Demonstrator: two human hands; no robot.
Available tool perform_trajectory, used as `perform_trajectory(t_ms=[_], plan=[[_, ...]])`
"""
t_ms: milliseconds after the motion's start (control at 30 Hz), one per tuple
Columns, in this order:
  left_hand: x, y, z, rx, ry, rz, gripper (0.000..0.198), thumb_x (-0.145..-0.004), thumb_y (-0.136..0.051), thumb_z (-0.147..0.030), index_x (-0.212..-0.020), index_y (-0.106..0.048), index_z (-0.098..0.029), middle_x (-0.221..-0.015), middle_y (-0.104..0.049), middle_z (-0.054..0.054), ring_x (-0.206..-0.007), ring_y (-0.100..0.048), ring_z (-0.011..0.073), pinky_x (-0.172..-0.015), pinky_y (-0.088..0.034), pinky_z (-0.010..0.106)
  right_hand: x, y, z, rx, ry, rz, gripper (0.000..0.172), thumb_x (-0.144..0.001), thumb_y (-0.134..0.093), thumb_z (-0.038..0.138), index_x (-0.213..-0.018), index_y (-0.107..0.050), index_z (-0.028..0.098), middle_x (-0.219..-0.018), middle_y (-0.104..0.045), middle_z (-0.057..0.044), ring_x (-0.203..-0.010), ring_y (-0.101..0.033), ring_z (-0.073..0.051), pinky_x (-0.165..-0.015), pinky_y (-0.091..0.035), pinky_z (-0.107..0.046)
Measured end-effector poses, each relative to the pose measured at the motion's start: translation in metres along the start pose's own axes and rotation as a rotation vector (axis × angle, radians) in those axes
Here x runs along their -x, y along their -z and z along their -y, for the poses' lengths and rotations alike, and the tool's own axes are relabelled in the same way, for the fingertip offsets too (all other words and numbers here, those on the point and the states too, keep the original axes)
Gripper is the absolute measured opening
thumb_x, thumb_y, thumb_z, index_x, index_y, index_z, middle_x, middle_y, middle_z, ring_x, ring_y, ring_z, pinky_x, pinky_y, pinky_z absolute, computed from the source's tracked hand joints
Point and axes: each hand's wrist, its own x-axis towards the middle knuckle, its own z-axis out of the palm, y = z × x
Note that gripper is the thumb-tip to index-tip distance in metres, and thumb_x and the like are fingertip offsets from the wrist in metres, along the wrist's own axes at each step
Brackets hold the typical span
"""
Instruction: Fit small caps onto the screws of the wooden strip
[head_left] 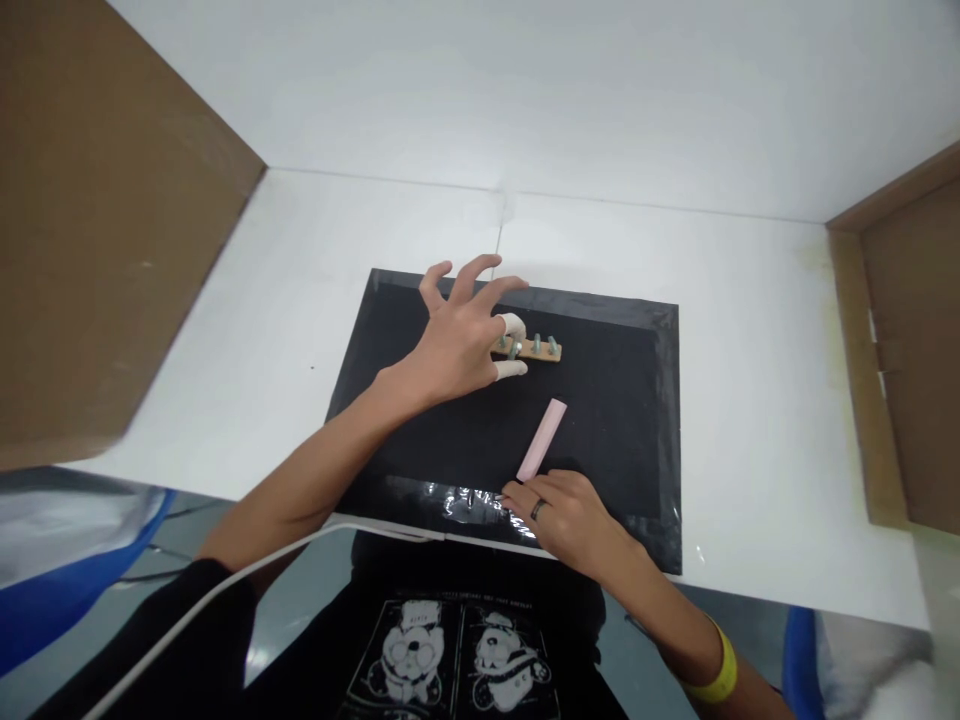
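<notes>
On black mat (615, 430): wooden strip (545, 353), green pieces (537, 343) already standing along it; left hand (459, 345), fingers (511, 370) at strip, grasp unclear; right hand (574, 515) beside pink bar (541, 440), hold unclear; remainder: cannot tell

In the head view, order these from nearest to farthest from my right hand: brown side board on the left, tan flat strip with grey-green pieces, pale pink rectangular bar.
From the right hand:
1. Pale pink rectangular bar, directly in front of it.
2. Tan flat strip with grey-green pieces, farther forward, by the left hand.
3. Brown side board, far left.
</notes>
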Motion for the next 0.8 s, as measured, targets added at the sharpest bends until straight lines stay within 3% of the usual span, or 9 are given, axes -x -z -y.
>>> perform_trajectory(t_ms=[133,267,400,500,800], plan=[[0.020,0.020,-0.014,-0.073,-0.002,0.077,0.021,-0.078,-0.088,-0.034,-0.083,-0.073,-0.020,-0.145,-0.060,0.010,-0.146,-0.037,0.0464,-0.111,-0.021,0.073,0.001,0.001,0.000,-0.014,0.003,0.000,0.014,-0.107,-0.051,0.018,-0.103,-0.064,0.015,-0.078,-0.070,0.000,-0.065,-0.064,-0.014,-0.062,-0.039,-0.034],[0.058,0.033,-0.034,-0.090,-0.054,0.099,0.022,-0.079,-0.088,-0.033,-0.080,-0.071,-0.019,-0.145,-0.061,0.010,-0.145,-0.040,0.0442,-0.113,-0.019,0.070,-0.002,0.003,0.000,0.020,0.018,-0.018,0.016,-0.106,-0.052,0.016,-0.099,-0.066,0.015,-0.077,-0.071,0.000,-0.064,-0.063,-0.013,-0.061,-0.040,-0.033],[0.095,0.027,-0.045,-0.108,-0.046,0.071,0.019,-0.083,-0.084,-0.033,-0.086,-0.070,-0.021,-0.141,-0.064,0.008,-0.144,-0.043,0.0380,-0.119,-0.014,0.062,-0.004,0.005,0.002,0.015,0.005,-0.029,0.020,-0.107,-0.051,0.018,-0.096,-0.068,0.015,-0.078,-0.072,-0.001,-0.060,-0.061,-0.013,-0.060,-0.039,-0.033],[0.111,0.016,-0.043,-0.128,-0.029,0.047,0.019,-0.083,-0.084,-0.033,-0.086,-0.069,-0.020,-0.140,-0.065,0.009,-0.143,-0.045,0.0379,-0.120,-0.011,0.060,-0.004,0.006,0.003,0.001,-0.013,-0.022,0.020,-0.107,-0.052,0.019,-0.097,-0.069,0.014,-0.077,-0.071,-0.001,-0.060,-0.062,-0.013,-0.061,-0.040,-0.033],[0.116,0.005,-0.030,-0.119,0.028,-0.025,0.015,-0.087,-0.080,-0.032,-0.090,-0.069,-0.022,-0.139,-0.066,0.011,-0.141,-0.047,0.0406,-0.112,-0.018,0.063,-0.004,0.008,0.006,0.025,-0.021,-0.015,0.019,-0.105,-0.054,0.017,-0.097,-0.071,0.014,-0.080,-0.075,-0.003,-0.063,-0.067,-0.013,-0.061,-0.047,-0.031]])
